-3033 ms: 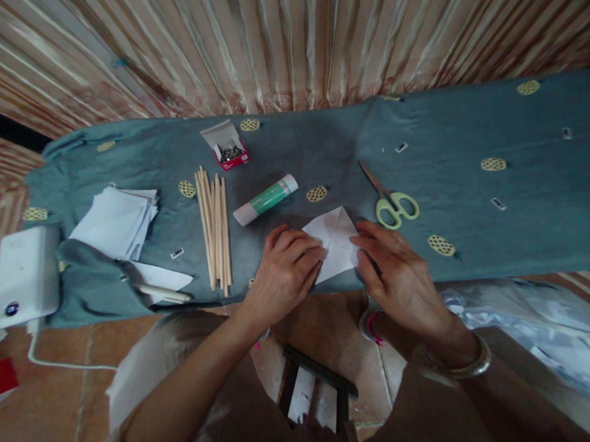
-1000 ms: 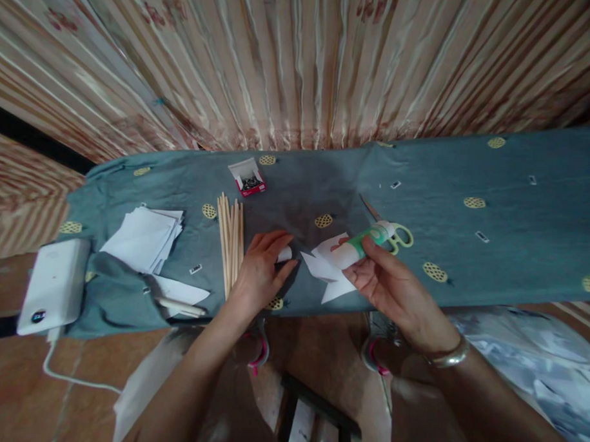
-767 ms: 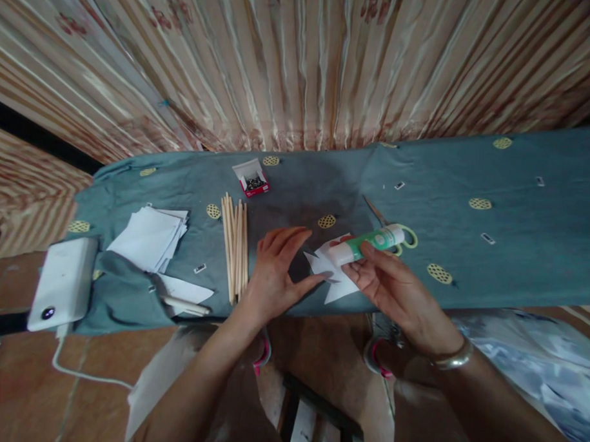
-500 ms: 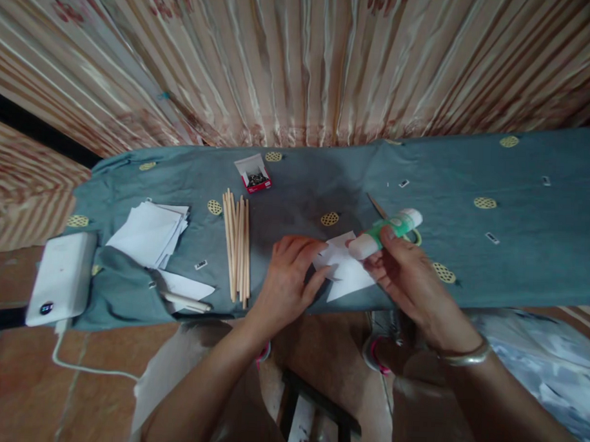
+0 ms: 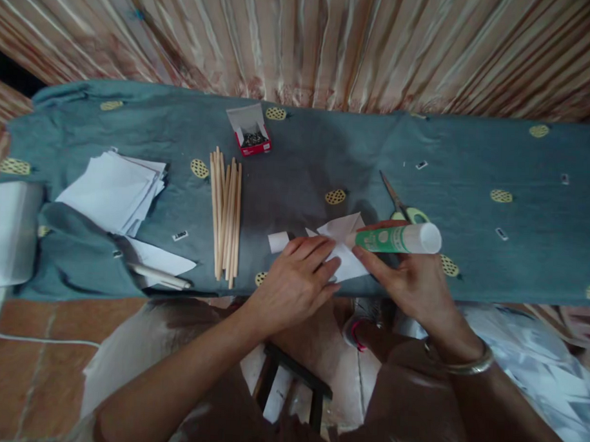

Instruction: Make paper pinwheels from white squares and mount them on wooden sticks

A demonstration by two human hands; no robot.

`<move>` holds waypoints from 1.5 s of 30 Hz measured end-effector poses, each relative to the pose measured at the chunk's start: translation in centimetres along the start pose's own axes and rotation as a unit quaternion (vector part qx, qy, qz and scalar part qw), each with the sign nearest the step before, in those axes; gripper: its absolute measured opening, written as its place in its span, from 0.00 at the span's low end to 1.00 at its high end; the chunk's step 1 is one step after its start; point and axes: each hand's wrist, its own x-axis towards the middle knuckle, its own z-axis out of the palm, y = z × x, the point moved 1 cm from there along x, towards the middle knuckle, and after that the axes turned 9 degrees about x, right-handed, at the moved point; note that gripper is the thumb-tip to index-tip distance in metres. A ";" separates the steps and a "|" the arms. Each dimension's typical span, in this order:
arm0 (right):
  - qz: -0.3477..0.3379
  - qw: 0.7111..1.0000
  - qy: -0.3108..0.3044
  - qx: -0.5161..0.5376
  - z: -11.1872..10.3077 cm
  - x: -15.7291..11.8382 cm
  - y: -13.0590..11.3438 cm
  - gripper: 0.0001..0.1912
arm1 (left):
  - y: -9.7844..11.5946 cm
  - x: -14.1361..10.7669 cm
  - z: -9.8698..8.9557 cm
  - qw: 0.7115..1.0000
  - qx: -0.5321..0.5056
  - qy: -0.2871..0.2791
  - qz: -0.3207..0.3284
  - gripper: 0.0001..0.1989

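Note:
My right hand (image 5: 414, 277) is closed around a green and white glue stick (image 5: 384, 239), held sideways with its tip against a folded piece of white paper (image 5: 349, 261). My left hand (image 5: 297, 276) lies flat over the paper's left side, fingers stretched out and pressing it to the cloth. Just beyond the left fingers is a small white cylinder (image 5: 278, 242), which looks like the glue stick's cap. Scissors (image 5: 396, 197) with pale green handles lie behind the glue stick, partly hidden by my right hand.
Several thin wooden sticks (image 5: 226, 222) lie left of my hands. An open red box (image 5: 252, 139) of small metal pieces is behind them. Further left are a stack of white paper (image 5: 115, 192), a white pen (image 5: 160, 275) and a white power bank (image 5: 14, 234) with a cable.
The glue stick has come down onto the paper, and its far end has swung lower. The white cylinder now shows beside my left hand, which lies flatter. The camera view has shifted.

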 end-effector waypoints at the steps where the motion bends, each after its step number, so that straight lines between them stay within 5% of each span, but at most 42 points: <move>1: -0.009 1.000 -0.004 -0.007 0.0 -0.1 0.0 0.17 | 0.0 0.0 0.0 1.000 0.001 -0.004 0.000 0.16; 24: -0.237 0.957 -0.072 -0.154 0.6 -0.1 -0.5 0.11 | -0.1 -0.3 1.0 1.000 -0.006 -0.004 0.000 0.21; 45: -0.204 0.962 -0.064 -0.172 0.7 0.2 -0.7 0.14 | -0.1 -0.5 1.0 1.000 -0.003 -0.010 -0.003 0.20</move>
